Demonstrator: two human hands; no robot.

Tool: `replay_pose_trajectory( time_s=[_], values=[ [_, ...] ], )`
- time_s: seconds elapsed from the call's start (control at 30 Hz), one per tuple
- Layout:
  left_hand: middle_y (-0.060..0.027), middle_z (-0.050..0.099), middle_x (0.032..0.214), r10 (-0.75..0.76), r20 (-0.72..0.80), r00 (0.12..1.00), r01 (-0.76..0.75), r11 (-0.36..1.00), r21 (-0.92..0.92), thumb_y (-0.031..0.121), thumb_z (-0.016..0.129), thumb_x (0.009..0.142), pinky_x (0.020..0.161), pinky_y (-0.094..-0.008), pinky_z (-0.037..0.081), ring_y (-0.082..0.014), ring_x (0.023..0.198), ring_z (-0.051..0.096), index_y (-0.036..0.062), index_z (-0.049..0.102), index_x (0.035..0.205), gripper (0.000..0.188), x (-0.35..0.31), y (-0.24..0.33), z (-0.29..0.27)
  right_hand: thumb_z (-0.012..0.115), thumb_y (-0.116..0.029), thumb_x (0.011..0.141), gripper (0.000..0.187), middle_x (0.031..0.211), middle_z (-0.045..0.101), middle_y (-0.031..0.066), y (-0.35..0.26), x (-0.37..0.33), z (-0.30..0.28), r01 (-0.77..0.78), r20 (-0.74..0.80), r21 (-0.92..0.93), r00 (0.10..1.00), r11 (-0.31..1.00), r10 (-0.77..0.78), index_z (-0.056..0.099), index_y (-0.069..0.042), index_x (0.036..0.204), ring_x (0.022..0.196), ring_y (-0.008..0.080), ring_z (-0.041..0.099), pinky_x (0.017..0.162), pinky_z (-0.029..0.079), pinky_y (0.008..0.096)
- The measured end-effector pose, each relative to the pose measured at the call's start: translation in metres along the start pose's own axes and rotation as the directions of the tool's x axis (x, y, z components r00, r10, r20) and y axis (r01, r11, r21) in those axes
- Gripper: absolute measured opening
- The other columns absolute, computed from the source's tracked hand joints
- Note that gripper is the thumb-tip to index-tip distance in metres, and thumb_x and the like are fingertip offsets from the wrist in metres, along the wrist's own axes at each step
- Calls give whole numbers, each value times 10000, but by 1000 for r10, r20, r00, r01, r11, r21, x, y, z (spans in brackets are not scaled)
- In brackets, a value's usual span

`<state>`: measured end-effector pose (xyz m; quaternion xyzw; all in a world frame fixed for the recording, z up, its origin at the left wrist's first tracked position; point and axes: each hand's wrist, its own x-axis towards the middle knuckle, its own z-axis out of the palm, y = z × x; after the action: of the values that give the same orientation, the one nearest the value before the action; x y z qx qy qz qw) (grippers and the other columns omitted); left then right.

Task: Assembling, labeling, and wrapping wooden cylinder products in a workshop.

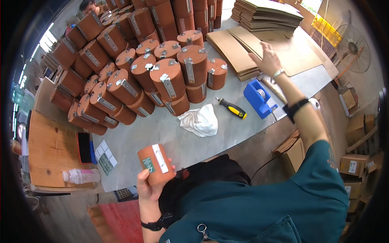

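My left hand is closed around a reddish-brown cylinder, held up near the table's front edge. A green label and a white strip show on this cylinder's side. My right hand is stretched out at the far right with its fingers apart and nothing in it. It is over flat cardboard pieces; whether it touches them I cannot tell. Below that arm sits a blue tape dispenser. A yellow-and-black screwdriver lies beside the dispenser, and a crumpled white cloth is to its left.
Many similar cylinders with metal strips are stacked across the back left. At the left edge are a sheet of labels, a phone and a clear bottle. A taller cardboard stack stands at the back right, with a fan beyond.
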<state>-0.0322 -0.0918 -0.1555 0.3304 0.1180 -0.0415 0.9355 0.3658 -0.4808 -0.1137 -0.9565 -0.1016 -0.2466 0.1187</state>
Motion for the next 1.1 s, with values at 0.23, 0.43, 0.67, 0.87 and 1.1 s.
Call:
replay_pose_trajectory(
  time_s=[0.23,0.43,0.67,0.87,1.1],
  values=[
    [-322,542,1321,82,-125,989,-97,988,-122,393,627,884,924,-591,577,-451,1113,637,-25,356,1493,786,-37,-2,-25,654,-748,780,1030,1384,576,260,92,49,55,-286,386,-251,847,925,367,499,42,1422,1304,391,552,1092,448,429],
    [-293,536,1355,105,-158,982,-121,988,-95,407,629,871,934,-583,561,-437,1125,632,15,355,1513,800,-31,0,-24,606,-651,890,755,1240,658,213,197,87,65,-84,1,-468,995,880,95,581,-44,1339,1017,361,702,920,553,459],
    [-304,424,1495,317,137,938,-281,931,-232,368,803,694,970,-557,555,-462,1167,618,19,317,1552,1046,-33,-2,-13,835,-240,798,745,1461,496,159,-98,-105,-94,549,-393,426,828,719,-399,501,-70,1441,1318,305,513,1072,441,437],
    [-282,527,1370,282,154,947,-278,960,-43,399,789,723,959,-503,563,-397,1140,644,7,356,1514,983,-48,-10,-9,922,-333,612,814,1440,449,237,-238,-258,-66,306,135,694,834,652,-535,601,-44,1301,1255,442,463,1054,409,514],
    [-206,592,1333,190,-122,974,-209,964,-167,347,663,889,999,-516,534,-416,1175,629,-34,392,1471,747,-59,-5,-45,880,-230,610,778,1452,477,132,-261,-248,-56,504,215,680,558,533,-802,614,-102,1330,1093,357,505,917,433,446]
  ],
)
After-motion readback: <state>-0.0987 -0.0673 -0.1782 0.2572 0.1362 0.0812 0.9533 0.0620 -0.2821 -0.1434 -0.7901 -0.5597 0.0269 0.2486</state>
